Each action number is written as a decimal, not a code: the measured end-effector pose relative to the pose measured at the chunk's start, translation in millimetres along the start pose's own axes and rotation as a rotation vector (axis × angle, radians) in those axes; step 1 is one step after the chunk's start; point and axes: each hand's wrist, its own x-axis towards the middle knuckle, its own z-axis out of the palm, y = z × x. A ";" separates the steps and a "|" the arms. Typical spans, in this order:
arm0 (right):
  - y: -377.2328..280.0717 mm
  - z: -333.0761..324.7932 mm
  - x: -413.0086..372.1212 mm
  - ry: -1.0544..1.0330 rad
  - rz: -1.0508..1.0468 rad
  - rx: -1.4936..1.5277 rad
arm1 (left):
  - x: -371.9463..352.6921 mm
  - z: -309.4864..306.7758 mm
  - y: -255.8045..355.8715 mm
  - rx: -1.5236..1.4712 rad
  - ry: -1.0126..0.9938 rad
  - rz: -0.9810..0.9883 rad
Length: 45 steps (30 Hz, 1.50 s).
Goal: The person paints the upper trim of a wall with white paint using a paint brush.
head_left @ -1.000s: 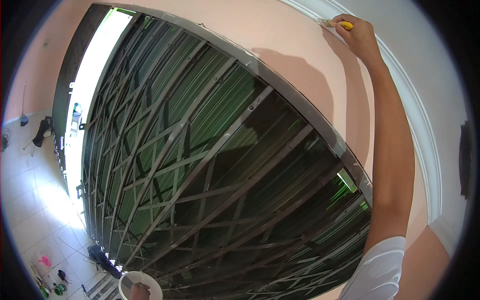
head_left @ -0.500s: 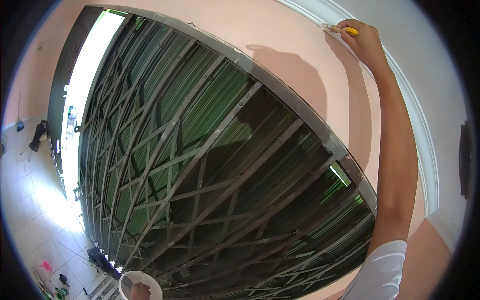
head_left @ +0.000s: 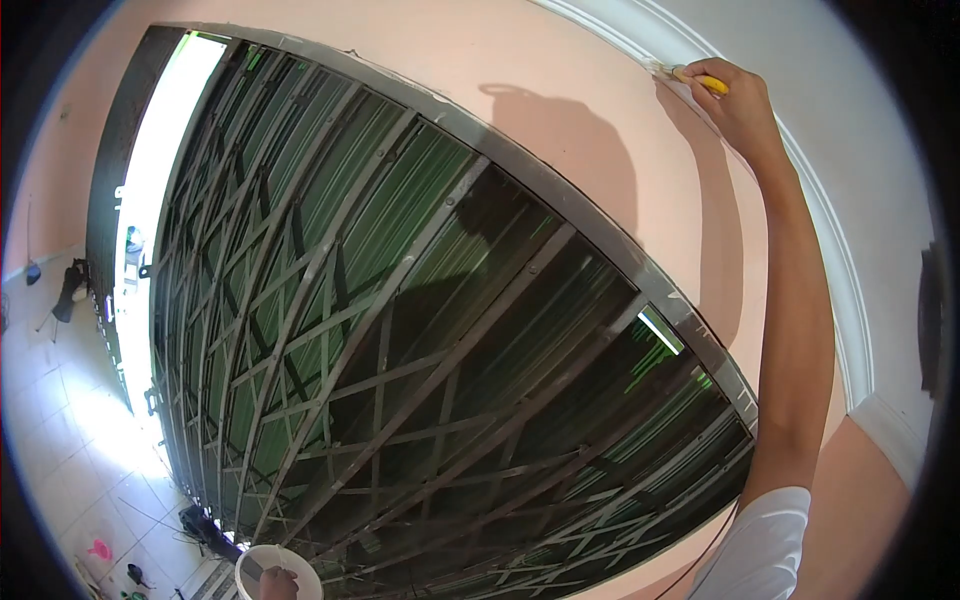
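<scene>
My right hand [head_left: 735, 98] is raised high at the upper right, its fingers closed round the yellow handle of a paintbrush [head_left: 714, 83]. The bristle end meets the line where the peach wall [head_left: 560, 115] joins the white ceiling moulding [head_left: 640, 35]. Low in the view, my left hand [head_left: 278, 584] is closed at the near side of a white bucket [head_left: 252, 562], seen from above. What the bucket contains is hard to make out.
A large folding metal gate [head_left: 400, 330] with green slats fills the middle, under a grey frame [head_left: 560, 190]. Bright light enters through a gap at left. A black fan-like object [head_left: 70, 290] and a pink item [head_left: 100, 549] are on the tiled floor [head_left: 60, 440].
The whole view has shifted slightly, with the gate sliding left. My right hand and the paintbrush appear a little farther right and lower, still at the moulding edge. My left hand stays at the bucket.
</scene>
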 end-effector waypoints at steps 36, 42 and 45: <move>11.5 -50.1 -70.7 0.100 0.102 0.106 | 70.0 -33.1 -62.1 -0.044 -0.288 0.270; 33.9 -65.8 -96.7 0.011 0.165 0.006 | 34.9 -22.2 -36.8 0.238 -0.115 0.346; 54.7 -86.2 -130.3 -0.016 0.151 -0.056 | 54.2 -31.7 -47.3 0.470 -0.313 0.529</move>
